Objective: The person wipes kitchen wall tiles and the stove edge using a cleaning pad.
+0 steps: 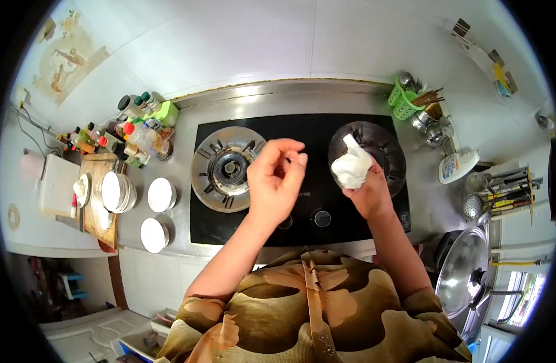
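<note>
Over the middle of the black gas stove (314,134), my left hand (276,178) is raised with its fingers curled and thumb apart from them; nothing shows in it. My right hand (373,187) grips a crumpled white cloth or tissue (351,164) in front of the right burner (374,138). The cloth hides part of that burner. The left burner (229,169), with a round metal ring, lies just left of my left hand. Below the hands a control knob (321,218) shows on the stove's front.
White bowls (162,195) and a wooden board (99,209) stand at the left, with bottles (148,140) behind. At the right are green baskets (406,104), a white spray bottle (458,166), hanging utensils (507,192) and a lidded pan (463,271).
</note>
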{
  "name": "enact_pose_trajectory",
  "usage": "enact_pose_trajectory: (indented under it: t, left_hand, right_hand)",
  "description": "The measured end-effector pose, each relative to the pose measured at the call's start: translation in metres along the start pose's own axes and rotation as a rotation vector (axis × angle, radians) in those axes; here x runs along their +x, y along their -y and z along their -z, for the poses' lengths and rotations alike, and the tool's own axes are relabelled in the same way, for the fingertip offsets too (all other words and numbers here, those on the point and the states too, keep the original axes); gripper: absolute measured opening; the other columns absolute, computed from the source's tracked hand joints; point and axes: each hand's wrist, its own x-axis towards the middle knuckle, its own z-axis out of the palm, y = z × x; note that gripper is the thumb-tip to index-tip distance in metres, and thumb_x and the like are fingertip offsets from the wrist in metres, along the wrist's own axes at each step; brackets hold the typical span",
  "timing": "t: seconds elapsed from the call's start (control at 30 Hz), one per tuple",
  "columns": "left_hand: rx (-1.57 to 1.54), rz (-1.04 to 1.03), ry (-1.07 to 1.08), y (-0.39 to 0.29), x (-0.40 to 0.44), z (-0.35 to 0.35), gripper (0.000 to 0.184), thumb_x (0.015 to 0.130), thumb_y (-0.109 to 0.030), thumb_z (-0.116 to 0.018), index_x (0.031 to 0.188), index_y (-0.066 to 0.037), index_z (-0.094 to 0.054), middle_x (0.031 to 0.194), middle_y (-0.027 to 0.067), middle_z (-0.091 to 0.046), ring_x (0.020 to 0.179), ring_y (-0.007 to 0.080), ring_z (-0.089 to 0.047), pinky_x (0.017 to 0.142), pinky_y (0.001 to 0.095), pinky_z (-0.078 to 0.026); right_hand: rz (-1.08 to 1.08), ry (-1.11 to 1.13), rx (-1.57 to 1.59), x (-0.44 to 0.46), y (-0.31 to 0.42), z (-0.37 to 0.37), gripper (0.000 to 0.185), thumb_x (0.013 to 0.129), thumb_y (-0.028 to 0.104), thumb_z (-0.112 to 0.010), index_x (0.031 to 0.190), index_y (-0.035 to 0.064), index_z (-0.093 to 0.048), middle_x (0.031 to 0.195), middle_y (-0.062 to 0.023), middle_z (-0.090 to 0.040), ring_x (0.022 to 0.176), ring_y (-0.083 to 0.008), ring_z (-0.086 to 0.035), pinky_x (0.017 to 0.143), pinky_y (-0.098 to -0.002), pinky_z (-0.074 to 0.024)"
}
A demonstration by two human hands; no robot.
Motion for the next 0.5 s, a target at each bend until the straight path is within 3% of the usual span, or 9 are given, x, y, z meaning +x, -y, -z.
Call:
enact_pose_trajectory:
  t: [0.07, 0.1, 0.13, 0.2, 0.3, 0.37, 0.43, 0.5]
  left_hand:
    - [0.061, 0.06, 0.013, 0.009, -0.001, 0.01, 0.013, 0.088, -0.003, -0.06, 0.102, -0.003, -0.061, 0.08, -0.005, -0.053, 0.068, 0.0017, -0.046, 0.061, 0.0169, -0.038]
    - [0.12, 0.018, -0.057, 0.016, -0.004, 0.012, 0.015, 0.084, -0.002, -0.065, 0.099, -0.003, -0.062, 0.072, -0.0045, -0.052, 0.06, 0.0015, -0.043, 0.054, 0.017, -0.036]
    - [0.131, 0.055, -0.063, 0.024, -0.011, 0.018, 0.017, 0.085, -0.002, -0.064, 0.102, -0.003, -0.062, 0.073, -0.0046, -0.052, 0.062, 0.0018, -0.044, 0.055, 0.0171, -0.037]
    - [0.186, 0.107, -0.143, 0.043, -0.027, 0.031, 0.019, 0.085, -0.002, -0.062, 0.104, -0.003, -0.061, 0.075, -0.004, -0.053, 0.065, 0.0021, -0.046, 0.057, 0.0173, -0.039]
    - [0.26, 0.155, -0.288, 0.069, -0.057, 0.058, 0.022, 0.088, -0.002, -0.059, 0.11, -0.003, -0.059, 0.083, -0.0024, -0.054, 0.073, 0.004, -0.048, 0.065, 0.018, -0.04]
    - [0.272, 0.193, -0.372, 0.088, -0.077, 0.071, 0.024, 0.09, -0.003, -0.057, 0.114, -0.003, -0.058, 0.088, -0.0014, -0.053, 0.077, 0.0052, -0.048, 0.07, 0.0186, -0.041]
    - [0.283, 0.236, -0.447, 0.101, -0.091, 0.081, 0.025, 0.091, -0.003, -0.055, 0.116, -0.002, -0.056, 0.088, -0.0014, -0.052, 0.076, 0.006, -0.047, 0.071, 0.0196, -0.042]
    - [0.325, 0.253, -0.492, 0.112, -0.098, 0.087, 0.025, 0.091, -0.005, -0.055, 0.116, -0.002, -0.056, 0.085, -0.0018, -0.051, 0.074, 0.0057, -0.046, 0.069, 0.0193, -0.04]
  right_hand:
    - [-0.007, 0.046, 0.002, 0.011, 0.006, 0.001, 0.033, 0.086, 0.001, -0.043, 0.114, 0.0081, -0.058, 0.094, -0.0022, -0.063, 0.075, -0.0096, -0.057, 0.055, -0.0234, -0.0403]
    - [-0.005, 0.044, -0.013, 0.018, 0.008, 0.003, 0.034, 0.086, 0.001, -0.042, 0.114, 0.0087, -0.058, 0.095, -0.002, -0.063, 0.075, -0.0093, -0.056, 0.054, -0.0239, -0.04]
    - [-0.002, 0.04, -0.028, 0.024, 0.011, 0.006, 0.034, 0.086, 0.001, -0.042, 0.115, 0.0093, -0.059, 0.095, -0.0017, -0.062, 0.075, -0.0089, -0.056, 0.054, -0.0244, -0.0397]
    - [0.002, 0.017, -0.044, 0.047, 0.02, 0.023, 0.027, 0.085, 0.0, -0.045, 0.105, 0.0086, -0.06, 0.087, -0.0021, -0.062, 0.066, -0.0085, -0.054, 0.05, -0.0228, -0.0376]
    - [0.163, -0.143, -0.474, 0.095, 0.039, 0.069, 0.01, 0.081, -0.003, -0.052, 0.084, 0.006, -0.053, 0.068, -0.0021, -0.058, 0.053, -0.0068, -0.049, 0.046, -0.0201, -0.0345]
    - [0.303, -0.327, -0.899, 0.122, 0.065, 0.097, 0.005, 0.078, 0.003, -0.056, 0.083, 0.0022, -0.055, 0.068, -0.0023, -0.058, 0.06, -0.0076, -0.052, 0.053, -0.0221, -0.04]
    - [0.424, -0.367, -1.172, 0.151, 0.085, 0.128, 0.012, 0.078, 0.008, -0.059, 0.085, -0.0013, -0.057, 0.07, -0.005, -0.06, 0.063, -0.0113, -0.054, 0.06, -0.0271, -0.0448]
    - [0.354, -0.434, -1.271, 0.175, 0.101, 0.146, 0.015, 0.079, 0.012, -0.06, 0.087, -0.0007, -0.058, 0.073, -0.0069, -0.062, 0.064, -0.015, -0.056, 0.062, -0.0297, -0.0464]
